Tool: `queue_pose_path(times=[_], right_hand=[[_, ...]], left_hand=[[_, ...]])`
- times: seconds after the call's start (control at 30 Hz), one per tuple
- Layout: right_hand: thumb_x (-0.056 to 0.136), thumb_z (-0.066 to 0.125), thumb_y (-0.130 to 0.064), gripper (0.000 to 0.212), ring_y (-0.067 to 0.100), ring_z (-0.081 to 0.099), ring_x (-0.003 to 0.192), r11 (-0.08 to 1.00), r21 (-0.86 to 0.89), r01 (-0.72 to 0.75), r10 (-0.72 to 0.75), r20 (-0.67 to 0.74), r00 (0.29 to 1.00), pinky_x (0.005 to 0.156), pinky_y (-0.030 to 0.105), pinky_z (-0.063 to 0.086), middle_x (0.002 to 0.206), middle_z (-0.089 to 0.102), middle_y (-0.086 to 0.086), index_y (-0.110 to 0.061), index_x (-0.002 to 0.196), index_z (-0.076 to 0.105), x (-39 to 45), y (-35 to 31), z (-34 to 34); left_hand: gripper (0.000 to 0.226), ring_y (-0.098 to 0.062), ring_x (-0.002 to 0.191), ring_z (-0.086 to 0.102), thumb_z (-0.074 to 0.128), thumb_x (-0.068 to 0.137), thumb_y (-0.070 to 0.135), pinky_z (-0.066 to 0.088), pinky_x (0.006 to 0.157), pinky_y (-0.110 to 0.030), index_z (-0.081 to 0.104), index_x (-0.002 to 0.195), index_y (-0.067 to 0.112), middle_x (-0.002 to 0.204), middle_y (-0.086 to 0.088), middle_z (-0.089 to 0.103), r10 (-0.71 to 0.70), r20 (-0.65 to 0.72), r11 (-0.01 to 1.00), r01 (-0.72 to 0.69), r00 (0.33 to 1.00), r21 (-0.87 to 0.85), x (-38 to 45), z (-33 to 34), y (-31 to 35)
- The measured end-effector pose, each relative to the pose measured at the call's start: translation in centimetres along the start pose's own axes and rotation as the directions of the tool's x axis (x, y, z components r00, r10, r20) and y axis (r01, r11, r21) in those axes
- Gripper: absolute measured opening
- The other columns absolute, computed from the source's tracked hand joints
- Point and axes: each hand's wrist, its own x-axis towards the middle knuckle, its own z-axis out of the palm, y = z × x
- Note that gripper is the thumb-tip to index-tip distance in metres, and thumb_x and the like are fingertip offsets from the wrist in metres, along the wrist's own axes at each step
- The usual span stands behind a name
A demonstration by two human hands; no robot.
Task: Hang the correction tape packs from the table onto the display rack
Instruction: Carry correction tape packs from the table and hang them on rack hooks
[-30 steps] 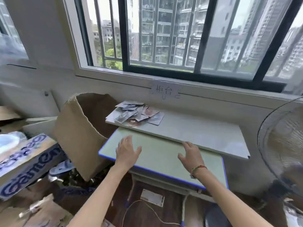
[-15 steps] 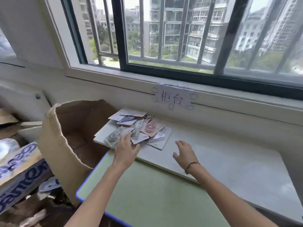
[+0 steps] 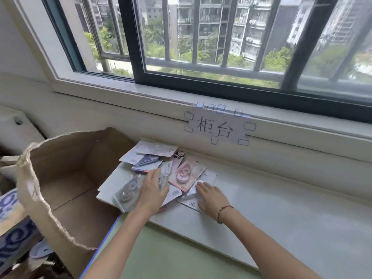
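1. Window wall [image 3: 201,47] fills the far side w/ barred panes; a paper sign [image 3: 216,126] is taped under the sill. No display rack in view.
2. White surface [image 3: 281,208] runs along the wall, w/ a green surface [image 3: 171,258] nearer and lower, butted against it.
3. Torn cardboard box [image 3: 60,188] stands open at left, just beside the white slab's left end.
4. Correction tape packs [image 3: 161,174] lie in a loose overlapping heap at the far-left of the white slab, near the box. Flat carded blisters: prob. very light, card backs stiff-ish but bendy, clear plastic bubbles slick. They'll likely slide over each other, so a press-and-drag won't lift one cleanly.
5. Pink pack [image 3: 187,174] sits mid-heap, face up, between the two hands; a white card marked 36 [image 3: 191,204] lies nearest, part-covered.
6. Left hand [image 3: 151,190] lies flat on the heap, fingers together and straightish, palm over a clear-bubble pack [image 3: 126,193]. Not gripping anything I can see.
7. Right hand [image 3: 209,196] rests palm-down on the near-right packs, fingers extended, pressing, no pinch.
8. Best hold, I'd judge: pinch a card edge thumb-under, fingers-over, away from the bubble; keep the hang-hole end free for the rack peg. Holes too small to make out.
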Motion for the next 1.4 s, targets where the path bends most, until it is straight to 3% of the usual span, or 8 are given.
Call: queue_pose_path(times=[0.23,0.33,0.47,0.63,0.8,1.03,1.2,1.4], right_hand=[[0.09,0.046,-0.018,0.053,0.03,0.047,0.122,0.996,-0.077,-0.046,0.043,-0.042,0.998,0.108,0.041,0.031,0.149,0.037,0.004,-0.009,0.141,0.038,-1.4,2.2,0.6],[0.062,0.063,-0.019,0.042,0.024,0.063,0.075,0.992,-0.062,-0.107,0.1,-0.112,0.989,0.075,0.032,0.054,0.109,0.066,0.002,-0.013,0.104,0.066,-2.5,3.3,1.3],[0.036,0.083,-0.025,0.052,0.02,0.058,0.06,0.972,-0.1,-0.212,0.196,-0.15,0.969,0.061,0.025,0.052,0.082,0.065,-0.002,-0.017,0.085,0.069,-3.5,4.7,1.3],[0.027,0.087,-0.037,0.061,0.026,0.063,0.073,0.928,-0.121,-0.353,0.336,-0.138,0.932,0.066,0.031,0.053,0.082,0.065,0.006,-0.018,0.083,0.072,-3.1,4.9,0.5],[0.088,0.055,-0.022,0.049,0.025,0.027,0.138,0.92,-0.022,-0.392,0.392,-0.016,0.92,0.111,0.038,0.023,0.151,0.028,0.007,-0.008,0.133,0.039,-3.5,4.1,0.4],[0.093,0.047,-0.053,0.055,0.03,0.034,0.127,0.859,0.203,-0.47,0.471,0.047,0.881,0.105,0.037,0.033,0.14,0.032,0.006,-0.022,0.138,0.041,-6.3,3.7,0.8],[0.089,0.058,-0.034,0.037,0.027,0.04,0.122,0.701,0.397,-0.592,0.651,-0.017,0.759,0.101,0.028,0.032,0.126,0.042,0.009,-0.009,0.116,0.055,-9.1,3.1,2.7],[0.079,0.057,-0.066,0.08,0.029,0.002,0.144,0.554,0.309,-0.773,0.808,0.024,0.589,0.115,0.044,0.006,0.153,0.008,0.016,-0.031,0.144,0.026,-12.5,1.6,4.4]], left_hand=[[0.052,-0.025,0.134,0.035,0.057,0.094,0.018,0.025,0.11,-0.032,0.038,0.141,0.004,0.144,-0.011,0.039,0.09,0.115,0.995,-0.093,0.989,0.02,4.3,2.3,1.4],[0.05,-0.027,0.131,0.037,0.055,0.095,0.019,0.031,0.108,-0.036,0.039,0.141,0.007,0.142,-0.011,0.04,0.11,0.192,0.991,-0.123,0.975,0.058,5.6,3.6,2.0],[0.045,-0.031,0.125,0.042,0.05,0.093,0.019,0.037,0.102,-0.039,0.045,0.136,0.007,0.132,-0.012,0.046,0.152,0.296,0.969,-0.2,0.943,0.142,7.2,5.4,2.6],[0.044,-0.035,0.132,0.032,0.045,0.096,0.027,0.032,0.107,-0.042,0.038,0.135,0.007,0.141,-0.019,0.034,0.051,0.397,0.923,-0.195,0.916,0.332,8.1,7.2,3.4],[0.041,-0.035,0.129,0.035,0.042,0.097,0.019,0.033,0.102,-0.043,0.038,0.136,0.009,0.14,-0.02,0.038,0.041,0.359,0.892,-0.196,0.932,0.406,8.1,8.1,3.4],[0.065,-0.037,0.134,0.027,0.061,0.089,0.027,0.032,0.106,-0.046,0.029,0.143,0.009,0.143,-0.021,0.029,-0.016,0.436,0.906,-0.171,0.9,0.388,6.3,8.3,4.9],[0.055,-0.038,0.134,0.026,0.06,0.086,0.027,0.033,0.108,-0.045,0.04,0.133,0.006,0.142,-0.02,0.027,-0.026,0.516,0.89,-0.216,0.856,0.402,3.4,8.4,5.2],[0.062,-0.032,0.129,0.032,0.065,0.081,0.04,0.035,0.105,-0.04,0.038,0.129,0.012,0.136,-0.015,0.035,0.001,0.512,0.883,-0.241,0.859,0.403,-1.8,9.6,4.1]])
